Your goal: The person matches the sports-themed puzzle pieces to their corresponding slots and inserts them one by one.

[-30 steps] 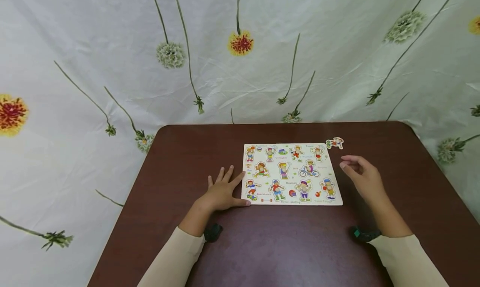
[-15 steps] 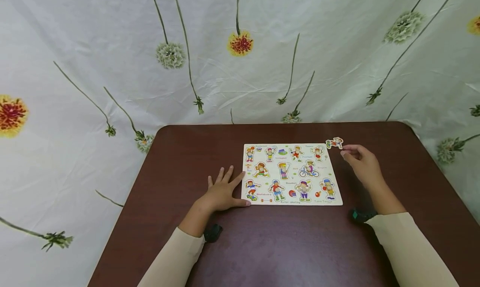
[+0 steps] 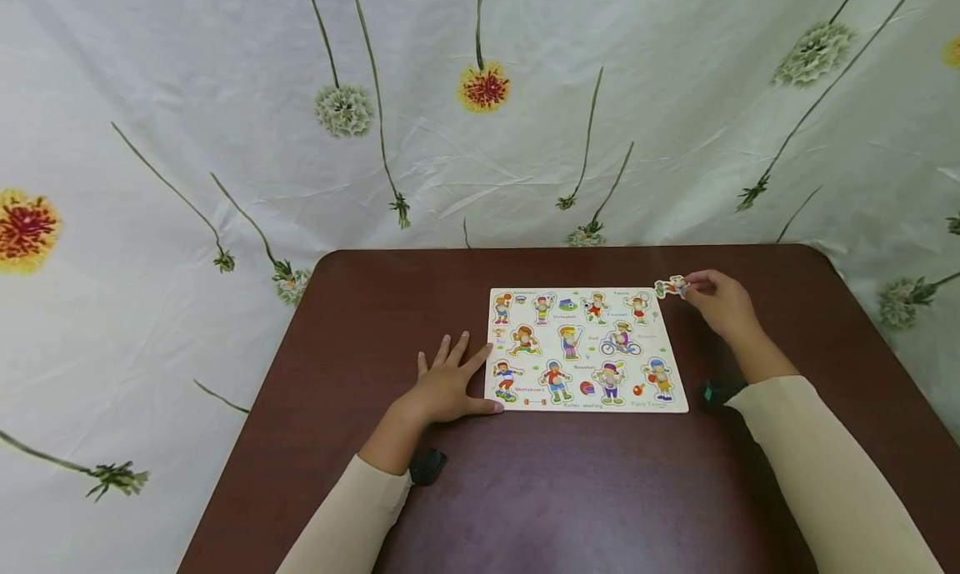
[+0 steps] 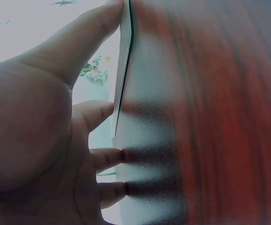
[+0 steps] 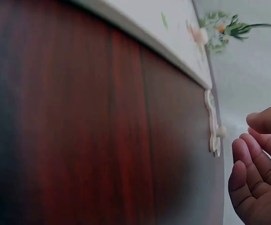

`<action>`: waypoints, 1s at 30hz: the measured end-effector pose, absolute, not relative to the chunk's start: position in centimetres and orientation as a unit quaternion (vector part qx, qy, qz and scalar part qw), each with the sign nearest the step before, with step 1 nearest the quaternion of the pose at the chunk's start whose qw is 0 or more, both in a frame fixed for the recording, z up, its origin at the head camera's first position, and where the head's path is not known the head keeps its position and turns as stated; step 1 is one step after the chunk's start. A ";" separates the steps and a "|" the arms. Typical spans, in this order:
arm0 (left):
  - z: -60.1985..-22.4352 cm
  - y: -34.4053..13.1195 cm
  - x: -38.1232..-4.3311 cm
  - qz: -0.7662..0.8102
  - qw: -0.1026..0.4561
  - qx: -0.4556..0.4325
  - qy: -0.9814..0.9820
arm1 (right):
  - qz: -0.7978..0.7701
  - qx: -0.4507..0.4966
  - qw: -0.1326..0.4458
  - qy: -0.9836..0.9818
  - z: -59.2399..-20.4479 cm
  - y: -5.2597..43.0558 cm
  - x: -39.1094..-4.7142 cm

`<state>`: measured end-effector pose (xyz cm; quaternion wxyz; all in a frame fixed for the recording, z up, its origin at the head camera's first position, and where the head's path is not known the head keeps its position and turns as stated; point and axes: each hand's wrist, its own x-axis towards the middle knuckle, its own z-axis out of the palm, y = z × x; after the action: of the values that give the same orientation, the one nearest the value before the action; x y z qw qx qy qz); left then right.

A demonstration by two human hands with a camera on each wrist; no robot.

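A white puzzle board (image 3: 585, 349) with colourful sports figures lies on the table. My left hand (image 3: 442, 388) is spread flat at its left side, thumb and index finger touching the board's edge, as the left wrist view also shows. Just off the board's far right corner lies a loose figure-shaped puzzle piece (image 3: 670, 287). In the right wrist view this piece (image 5: 212, 123) has a small knob on top. My right hand (image 3: 723, 305) is over its right end, fingers loosely bent. A small gap shows between the fingertips (image 5: 252, 119) and the knob in that view.
The dark brown table (image 3: 570, 491) carries the board towards its far side. Behind its far edge hangs a white cloth (image 3: 525, 166) printed with flowers. Dark wrist devices (image 3: 427, 467) sit below both wrists.
My right hand has moved forward, away from me, from beside the board to the loose puzzle piece. The left hand, board and piece appear to stay in place.
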<state>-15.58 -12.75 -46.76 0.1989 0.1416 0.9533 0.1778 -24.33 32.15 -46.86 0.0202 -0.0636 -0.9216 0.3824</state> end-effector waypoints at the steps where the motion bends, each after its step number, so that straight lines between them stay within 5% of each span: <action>1: -46.8 -12.8 -15.6 0.177 0.199 0.141 0.953 | 0.376 -0.060 0.016 -0.924 -46.8 32.2 -24.5; 30: -46.4 -12.7 -15.4 0.191 0.202 0.142 0.950 | 0.281 -0.068 -0.029 -0.957 -47.4 32.2 -27.1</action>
<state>-15.38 -12.75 -46.39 0.2019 0.1424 0.9501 0.1906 -27.11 32.17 -47.39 -0.0288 -0.0682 -0.9568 0.2811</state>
